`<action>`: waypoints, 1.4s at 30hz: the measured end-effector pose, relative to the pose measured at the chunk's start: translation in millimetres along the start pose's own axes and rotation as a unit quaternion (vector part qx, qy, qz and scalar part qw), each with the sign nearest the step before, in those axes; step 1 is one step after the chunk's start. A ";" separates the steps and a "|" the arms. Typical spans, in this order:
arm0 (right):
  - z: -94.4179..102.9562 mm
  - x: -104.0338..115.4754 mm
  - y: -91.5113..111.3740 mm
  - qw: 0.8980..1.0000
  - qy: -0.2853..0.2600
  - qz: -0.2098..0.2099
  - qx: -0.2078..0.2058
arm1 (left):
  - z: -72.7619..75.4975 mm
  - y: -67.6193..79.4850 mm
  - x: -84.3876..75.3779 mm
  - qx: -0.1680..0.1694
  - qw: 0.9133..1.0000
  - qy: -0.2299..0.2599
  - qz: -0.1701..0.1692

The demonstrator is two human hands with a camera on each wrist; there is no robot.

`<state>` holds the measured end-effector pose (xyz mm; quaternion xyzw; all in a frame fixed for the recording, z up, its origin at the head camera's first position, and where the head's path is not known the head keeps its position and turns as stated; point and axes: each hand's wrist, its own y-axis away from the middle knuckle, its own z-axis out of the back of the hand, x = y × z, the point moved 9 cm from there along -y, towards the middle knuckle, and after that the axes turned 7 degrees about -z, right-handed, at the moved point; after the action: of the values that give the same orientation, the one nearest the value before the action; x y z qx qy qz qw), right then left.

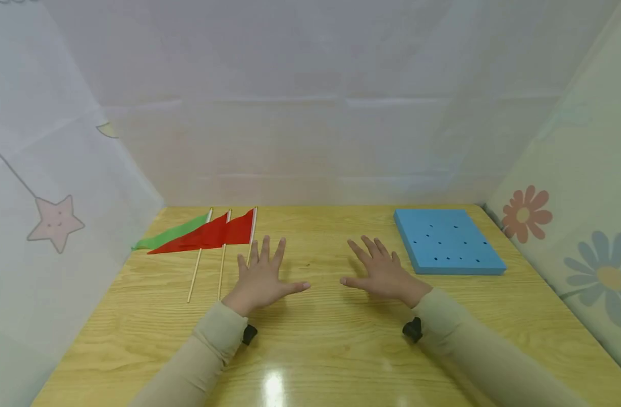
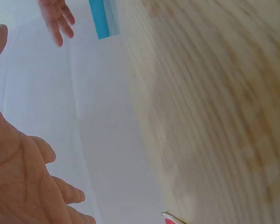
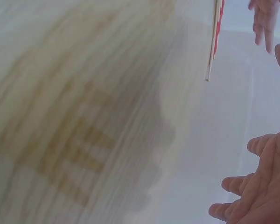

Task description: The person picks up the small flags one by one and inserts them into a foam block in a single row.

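My left hand (image 1: 262, 278) hovers over the table with its fingers spread and holds nothing. In the head view it overlaps the lower stick of the rightmost red flag (image 1: 239, 229). Left of that lie another red flag (image 1: 203, 234) and a green flag (image 1: 175, 233), all pennants on thin wooden sticks. My right hand (image 1: 384, 274), fingers spread and palm down, is also above the table with nothing in it. Just beyond it to the right lies a flat blue block (image 1: 448, 240) with several small dark holes in its top.
Both hands are over a wood-grain table (image 1: 331, 350). A pale cloth (image 1: 315, 130) hangs behind it, with printed cloth walls on both sides, a star (image 1: 56, 222) on the left and flowers (image 1: 526, 215) on the right. Dark wrist devices (image 1: 412, 329) sit under the sleeves.
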<state>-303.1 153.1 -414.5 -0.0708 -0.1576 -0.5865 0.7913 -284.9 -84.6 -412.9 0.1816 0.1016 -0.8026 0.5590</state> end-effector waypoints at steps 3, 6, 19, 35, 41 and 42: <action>5.7 -6.4 0.0 1.000 -0.016 -0.007 0.000 | 0.7 -0.4 3.7 -0.003 1.000 0.003 0.002; 10.1 -13.2 0.9 0.999 -0.032 -0.011 0.000 | 0.7 -0.9 6.1 0.000 1.000 0.012 0.003; 24.4 -41.7 1.8 0.997 -0.067 -0.018 -0.019 | 3.1 -2.5 18.0 -0.009 0.997 0.072 0.018; 40.2 -78.7 7.3 0.996 -0.070 -0.044 -0.035 | 1.3 1.4 39.2 -0.025 0.988 0.149 0.027; 46.8 -97.6 12.9 0.995 -0.067 -0.067 -0.039 | 3.6 2.8 44.0 -0.035 0.984 0.175 0.031; 48.3 -100.2 13.3 0.994 -0.069 -0.069 -0.041 | 4.4 2.9 44.9 -0.038 0.983 0.176 0.032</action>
<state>-324.8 262.2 -401.4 -0.1329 -0.1922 -0.6391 0.7328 -296.8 -125.8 -427.0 0.3021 0.2233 -0.7353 0.5641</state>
